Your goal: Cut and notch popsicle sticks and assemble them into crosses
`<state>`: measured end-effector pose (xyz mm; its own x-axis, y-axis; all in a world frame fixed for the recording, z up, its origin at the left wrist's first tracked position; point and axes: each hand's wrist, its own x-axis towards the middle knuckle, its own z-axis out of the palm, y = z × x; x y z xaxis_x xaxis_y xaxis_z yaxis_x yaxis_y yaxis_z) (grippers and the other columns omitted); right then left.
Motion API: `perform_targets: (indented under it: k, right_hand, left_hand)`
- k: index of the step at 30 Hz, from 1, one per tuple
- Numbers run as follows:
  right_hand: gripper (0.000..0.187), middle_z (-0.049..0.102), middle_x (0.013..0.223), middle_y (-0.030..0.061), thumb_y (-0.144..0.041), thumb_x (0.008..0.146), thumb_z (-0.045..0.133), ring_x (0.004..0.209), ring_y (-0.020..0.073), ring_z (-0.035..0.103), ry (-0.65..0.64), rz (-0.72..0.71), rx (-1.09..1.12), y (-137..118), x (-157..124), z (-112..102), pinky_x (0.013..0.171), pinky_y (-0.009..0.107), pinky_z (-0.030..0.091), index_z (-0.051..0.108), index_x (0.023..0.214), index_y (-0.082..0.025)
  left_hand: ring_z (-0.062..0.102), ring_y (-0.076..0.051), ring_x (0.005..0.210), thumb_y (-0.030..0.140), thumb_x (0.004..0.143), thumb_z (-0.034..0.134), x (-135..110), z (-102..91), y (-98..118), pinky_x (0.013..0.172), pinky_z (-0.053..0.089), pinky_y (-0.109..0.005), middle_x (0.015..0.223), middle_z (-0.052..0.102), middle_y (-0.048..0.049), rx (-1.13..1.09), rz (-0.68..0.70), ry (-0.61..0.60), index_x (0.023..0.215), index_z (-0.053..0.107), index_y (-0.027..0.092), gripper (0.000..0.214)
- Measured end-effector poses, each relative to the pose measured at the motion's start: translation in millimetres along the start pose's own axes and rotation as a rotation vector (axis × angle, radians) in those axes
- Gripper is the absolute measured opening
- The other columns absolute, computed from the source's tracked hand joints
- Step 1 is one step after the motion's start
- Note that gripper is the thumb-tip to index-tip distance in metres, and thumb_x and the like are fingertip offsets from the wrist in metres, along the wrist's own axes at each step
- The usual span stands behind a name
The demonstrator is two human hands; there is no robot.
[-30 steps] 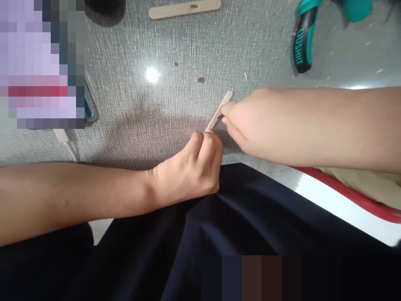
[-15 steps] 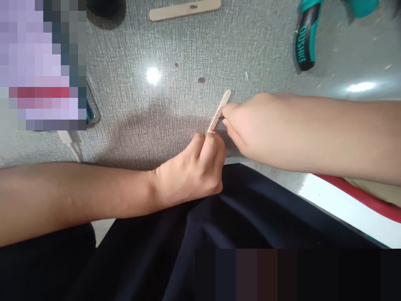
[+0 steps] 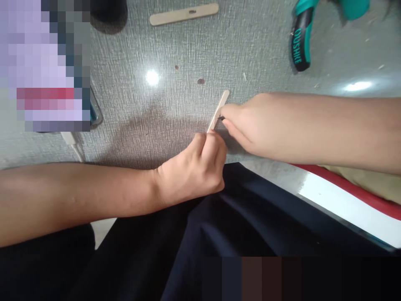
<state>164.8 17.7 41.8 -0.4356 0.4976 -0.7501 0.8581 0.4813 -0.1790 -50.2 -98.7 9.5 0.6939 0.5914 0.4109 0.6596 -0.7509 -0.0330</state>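
A pale wooden craft stick (image 3: 223, 99) slants up and to the right in the head view. My left hand (image 3: 200, 169) is closed round its lower end, which the fingers hide. Close against the stick's right side, my right hand (image 3: 246, 125) pinches a small pointed blade (image 3: 221, 118) with a dark base. The blade's tip meets the stick just above my left fingers. Most of the blade's handle is hidden inside my right hand.
Another craft stick (image 3: 175, 15), with a dark mark, lies on the grey textured table (image 3: 131, 54). Teal-and-black tool handles (image 3: 302, 46) rest at upper right. A black object (image 3: 109, 12) and a white cable (image 3: 70, 139) are on the left. Small shavings and brown flecks dot the surface.
The blade's tip shows more plainly against the stick, and my right hand has shifted slightly left. My left hand keeps its hold. The whole view has moved a little.
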Motion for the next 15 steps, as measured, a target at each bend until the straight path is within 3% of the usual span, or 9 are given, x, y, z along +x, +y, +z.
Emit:
perform_targets:
  k: [4, 10, 15]
  right_hand:
    - [0.033, 0.069, 0.078, 0.0039, -0.041, 0.121, 0.045, 0.066, 0.0234, 0.060, -0.083, 0.040, -0.083, -17, -3, -13, 0.073, 0.038, 0.035, 0.072, 0.121, -0.022]
    - [0.023, 0.057, 0.069, -0.0001, -0.034, 0.114, 0.056, 0.059, 0.0225, 0.049, -0.218, 0.106, -0.094, -37, -5, -22, 0.067, 0.037, 0.031, 0.074, 0.121, -0.021]
    - [0.027, 0.066, 0.078, 0.0030, -0.029, 0.116, 0.052, 0.058, 0.0202, 0.039, -0.180, -0.040, -0.163, -38, -9, -23, 0.062, 0.036, 0.029, 0.072, 0.130, -0.017]
  left_hand:
    - [0.074, -0.019, 0.079, -0.010, 0.105, 0.067, 2, -0.5, -1, 0.070, 0.056, -0.032, 0.090, 0.085, -0.0144, 0.028, 0.001, 0.000, 0.111, 0.088, -0.008, 0.021]
    - [0.075, -0.020, 0.081, -0.010, 0.105, 0.070, 3, -0.9, -5, 0.071, 0.060, -0.031, 0.096, 0.087, -0.0182, 0.005, 0.033, 0.017, 0.112, 0.086, -0.010, 0.018]
    - [0.075, -0.020, 0.080, -0.012, 0.104, 0.068, 3, -1.2, -7, 0.070, 0.062, -0.031, 0.098, 0.088, -0.0198, -0.016, 0.042, 0.019, 0.110, 0.085, -0.010, 0.019]
